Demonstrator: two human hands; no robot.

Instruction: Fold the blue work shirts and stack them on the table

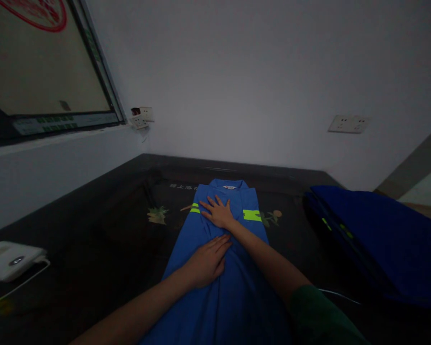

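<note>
A blue work jacket (pixel 233 278) with yellow-green reflective strips lies lengthwise on the dark table, its collar at the far end and its sides folded inward. My right hand (pixel 217 212) rests flat on the upper part of the jacket, fingers spread, between the two reflective strips. Closer to me, my left hand (pixel 210 261) lies on the middle of the jacket, fingers stretched out and close together. Both palms press on the cloth without gripping it. The jacket's lower end runs out of view at the bottom.
Folded dark-blue garments (pixel 377 235) are stacked on the right of the dark table (pixel 129 201). A white device (pixel 12 261) with a cable sits at the left edge. Wall sockets (pixel 349 124) and a window (pixel 50 67) are beyond the table.
</note>
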